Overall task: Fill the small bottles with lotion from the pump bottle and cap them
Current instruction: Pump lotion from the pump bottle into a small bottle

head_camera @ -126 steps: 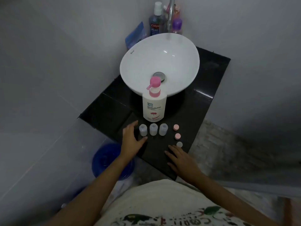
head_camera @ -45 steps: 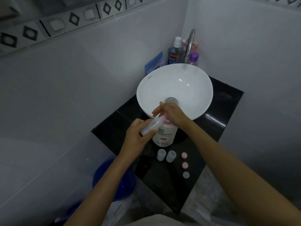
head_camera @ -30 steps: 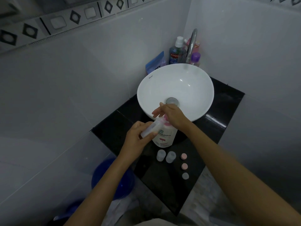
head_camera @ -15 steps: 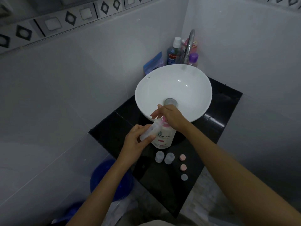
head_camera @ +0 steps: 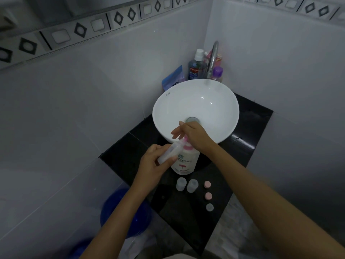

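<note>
Caps point(head_camera: 207, 184) lie nearest on the black bench point(head_camera: 186, 221), three in a row running toward the viewer: two pink, and a greyish one point(head_camera: 209, 207) closest; just left of the farthest pink cap stand two small translucent bottles point(head_camera: 186, 184), upright, open-topped, side by side and nearly touching; whether anything is in them cannot be told. Left of the bench and lower down, a blue bucket point(head_camera: 123, 215) shows, partly hidden by the forearm. Beyond the two bottles, the left hand point(head_camera: 155, 165) has its grip closed around a third small bottle point(head_camera: 170, 151), tilted with its mouth up against the pink pump head; its contents are too blurred to judge. Behind it stands the white pump bottle point(head_camera: 185, 163), upright on the bench at the foot of the basin; the right hand point(head_camera: 192, 134) rests palm-down on the pump top, fingers loosely spread, a grip pressing rather than clasping. Farther off sits the white sink bowl point(head_camera: 214, 101), with a metal drain at its bottom; behind it rises a curved tap point(head_camera: 212, 58), with a mouthwash bottle point(head_camera: 195, 67), a purple-capped bottle point(head_camera: 217, 73) and a blue pouch point(head_camera: 173, 78) crowded in the tiled corner.
</note>
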{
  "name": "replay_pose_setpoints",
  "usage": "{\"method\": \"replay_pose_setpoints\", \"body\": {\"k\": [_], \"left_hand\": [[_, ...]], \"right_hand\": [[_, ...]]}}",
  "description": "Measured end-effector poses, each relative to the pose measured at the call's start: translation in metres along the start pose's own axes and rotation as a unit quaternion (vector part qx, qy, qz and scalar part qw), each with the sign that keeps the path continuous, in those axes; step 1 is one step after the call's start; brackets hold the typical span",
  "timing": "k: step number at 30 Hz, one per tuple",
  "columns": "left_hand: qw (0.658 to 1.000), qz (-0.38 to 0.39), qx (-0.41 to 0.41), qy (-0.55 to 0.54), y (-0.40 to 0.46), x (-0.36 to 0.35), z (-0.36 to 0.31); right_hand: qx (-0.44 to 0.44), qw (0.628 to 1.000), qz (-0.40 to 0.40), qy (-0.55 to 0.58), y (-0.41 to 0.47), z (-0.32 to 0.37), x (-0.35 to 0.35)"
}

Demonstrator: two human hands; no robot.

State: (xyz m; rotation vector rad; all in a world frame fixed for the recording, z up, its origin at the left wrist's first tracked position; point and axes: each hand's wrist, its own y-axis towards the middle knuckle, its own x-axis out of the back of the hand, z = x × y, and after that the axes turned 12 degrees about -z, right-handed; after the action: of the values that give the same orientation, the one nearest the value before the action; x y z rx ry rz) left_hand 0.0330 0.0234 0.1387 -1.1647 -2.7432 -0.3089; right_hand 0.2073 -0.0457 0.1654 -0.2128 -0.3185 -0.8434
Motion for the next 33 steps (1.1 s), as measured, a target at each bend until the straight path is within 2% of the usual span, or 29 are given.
{"method": "replay_pose_setpoints", "body": {"k": [4, 8, 12, 19, 26, 33], "left_hand": [[1.000, 0.005, 0.008, 0.006, 0.000, -0.001, 0.005], [1.000, 0.006, 0.001, -0.007, 0.001, 0.003, 0.001], [1.000, 0.005, -0.005, -0.004, 0.003, 0.004, -0.004], [1.000, 0.011, -0.005, 0.016, 0.003, 0.002, 0.005], [1.000, 0.008, -0.007, 0.004, 0.007, 0.005, -0.003], [1.000, 0.012, -0.014, 0.006, 0.008, 0.004, -0.001]], "right_hand": [[-0.032, 0.999, -0.002, 0.010, -0.004, -0.006, -0.005], [-0.007, 1.000, 0.009, -0.020, -0.003, 0.001, -0.001], [0.025, 1.000, 0.000, 0.019, -0.003, 0.006, 0.001], [-0.025, 1.000, -0.011, 0.012, -0.006, -0.003, -0.007], [0.000, 1.000, 0.018, -0.006, -0.004, 0.011, 0.003], [-0.005, 1.000, -0.016, 0.022, -0.004, 0.001, -0.003]]}}
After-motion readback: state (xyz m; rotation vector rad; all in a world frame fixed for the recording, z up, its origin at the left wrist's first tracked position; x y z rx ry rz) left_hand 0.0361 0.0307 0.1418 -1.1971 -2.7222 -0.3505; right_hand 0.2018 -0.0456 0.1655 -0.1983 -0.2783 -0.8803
